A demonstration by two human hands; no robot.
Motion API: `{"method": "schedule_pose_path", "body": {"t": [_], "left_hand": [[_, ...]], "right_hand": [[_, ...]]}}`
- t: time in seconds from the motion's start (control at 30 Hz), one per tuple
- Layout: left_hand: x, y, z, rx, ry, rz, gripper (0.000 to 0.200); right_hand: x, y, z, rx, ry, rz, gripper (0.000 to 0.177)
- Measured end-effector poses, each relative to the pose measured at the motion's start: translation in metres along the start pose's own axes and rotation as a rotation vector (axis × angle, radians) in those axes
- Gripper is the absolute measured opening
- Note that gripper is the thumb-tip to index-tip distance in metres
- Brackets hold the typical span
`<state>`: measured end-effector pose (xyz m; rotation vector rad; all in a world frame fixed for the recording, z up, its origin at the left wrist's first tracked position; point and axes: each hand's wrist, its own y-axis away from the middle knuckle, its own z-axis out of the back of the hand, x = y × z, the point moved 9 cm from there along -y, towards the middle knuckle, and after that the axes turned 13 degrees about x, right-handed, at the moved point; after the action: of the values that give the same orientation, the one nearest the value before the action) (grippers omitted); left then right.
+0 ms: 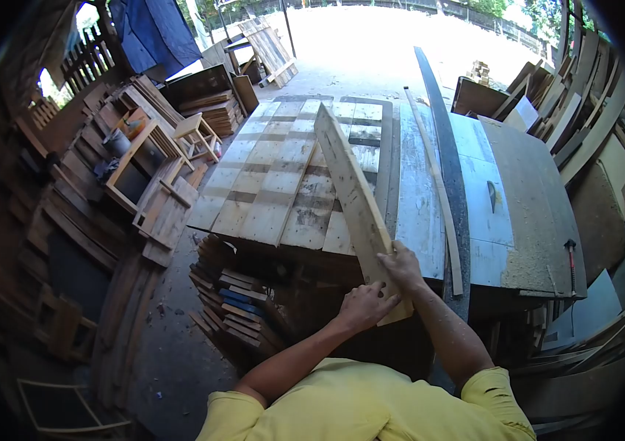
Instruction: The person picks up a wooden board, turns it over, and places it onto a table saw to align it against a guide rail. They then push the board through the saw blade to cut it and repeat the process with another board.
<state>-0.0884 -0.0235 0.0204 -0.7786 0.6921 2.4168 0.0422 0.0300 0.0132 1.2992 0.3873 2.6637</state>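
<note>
Left hand (pixel 364 304) and right hand (pixel 402 267), half-curled, are gripping a plank (pixel 353 191) angled toward 11 o'clock; steadying is requiring both.

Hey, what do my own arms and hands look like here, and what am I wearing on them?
Your left hand and right hand are ungloved, with forearms uncovered and no watch or band visible. Your yellow shirt has short sleeves; the right sleeve shows a few dark slits, perhaps tears. Any ring is too small to tell.
</note>
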Motion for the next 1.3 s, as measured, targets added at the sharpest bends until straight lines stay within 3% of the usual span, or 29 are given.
{"method": "schedule_pose_path", "body": {"t": [0.1,0.17,0.23,0.3,0.37,0.43,0.5,0.77,0.93,1.03,1.2,1.3], "left_hand": [[-0.007,-0.003,0.016,-0.099,0.093,-0.150,0.057],[-0.010,-0.007,0.028,-0.096,0.087,-0.164,0.053],[-0.013,-0.014,0.036,-0.106,0.144,-0.170,0.051],[-0.019,-0.018,0.036,-0.133,0.156,-0.219,0.049],[-0.035,-0.023,0.040,-0.204,0.185,-0.312,0.044],[-0.043,-0.034,0.026,-0.118,0.171,-0.285,0.044],[-0.063,-0.039,0.016,-0.265,-0.061,-0.451,0.049],[-0.167,-0.040,-0.121,-0.043,-0.444,-0.704,0.059],[-0.203,-0.035,-0.219,0.206,-0.612,-0.817,0.062],[-0.206,-0.031,-0.258,0.285,-0.626,-0.898,0.062],[-0.191,-0.038,-0.292,0.510,-0.785,-0.819,0.063],[-0.177,-0.048,-0.293,0.460,-0.786,-0.794,0.063]], "right_hand": [[-0.072,-0.023,0.021,-0.126,-0.074,-0.011,0.050],[-0.139,-0.044,0.024,-0.181,-0.161,-0.140,0.050],[-0.133,-0.013,0.050,-0.278,-0.002,-0.260,0.056],[-0.153,0.012,0.034,-0.034,-0.358,-0.276,0.056],[-0.168,0.057,0.036,-0.082,-0.445,-0.270,0.056],[-0.200,0.102,0.034,-0.085,-0.476,-0.293,0.052],[-0.228,0.151,0.027,-0.072,-0.533,-0.311,0.048],[-0.310,0.367,0.025,-0.416,-0.469,-0.365,0.047],[-0.355,0.464,0.020,-0.658,-0.147,-0.470,0.053],[-0.370,0.494,0.003,-0.687,-0.153,-0.511,0.054],[-0.389,0.494,-0.016,-0.645,-0.132,-0.598,0.057],[-0.397,0.473,-0.024,-0.604,-0.089,-0.646,0.059]]}}
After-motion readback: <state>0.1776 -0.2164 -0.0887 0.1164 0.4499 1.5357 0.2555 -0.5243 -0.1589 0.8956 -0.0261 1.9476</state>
